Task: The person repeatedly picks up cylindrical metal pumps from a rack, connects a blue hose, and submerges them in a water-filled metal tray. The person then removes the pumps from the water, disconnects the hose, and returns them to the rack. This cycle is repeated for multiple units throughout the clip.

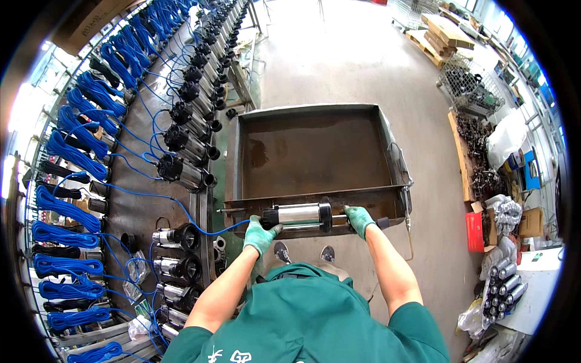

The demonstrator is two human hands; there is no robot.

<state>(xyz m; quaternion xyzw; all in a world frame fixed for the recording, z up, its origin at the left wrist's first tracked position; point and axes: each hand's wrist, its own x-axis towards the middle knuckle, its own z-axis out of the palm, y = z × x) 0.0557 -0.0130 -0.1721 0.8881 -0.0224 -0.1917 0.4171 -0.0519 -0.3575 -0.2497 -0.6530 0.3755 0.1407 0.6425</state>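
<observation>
The cylinder (301, 215) is glossy metal, the shirt (302, 314) matt cloth.

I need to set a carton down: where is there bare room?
The grey floor beyond the rectangular metal tank, and right of it toward the silver wire basket, is bare. Crowded: the left bench, with blue cable coils and silver-and-black cylinders, and the tank's near end, where the green-gloved left hand and right hand work.

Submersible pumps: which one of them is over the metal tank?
The horizontal submersible pump with a bright steel body, over the near section of the metal tank. The similar ones rest on the bench at left.
</observation>
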